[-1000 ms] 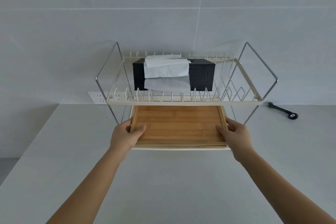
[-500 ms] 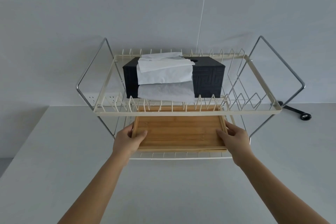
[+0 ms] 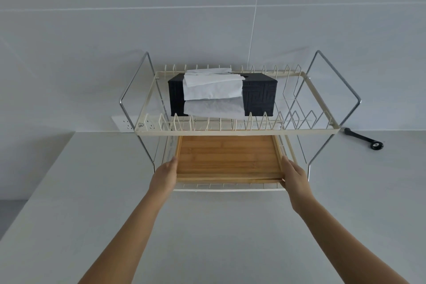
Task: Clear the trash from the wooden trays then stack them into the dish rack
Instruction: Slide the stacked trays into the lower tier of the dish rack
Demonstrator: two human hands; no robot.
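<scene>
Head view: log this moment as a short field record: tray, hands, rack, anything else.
tray: wooden tray lies flat on the lower tier of the dish rack, no trash on it
left: left hand, fingers straight, against the tray's left side
right: right hand, fingers straight, against its right side
upper tier: black tissue box, white tissue draped over it
elsewhere: black tool on the counter, right of the rack

grey tiled wall [image 3: 115, 30], pale countertop [image 3: 207, 237]
</scene>
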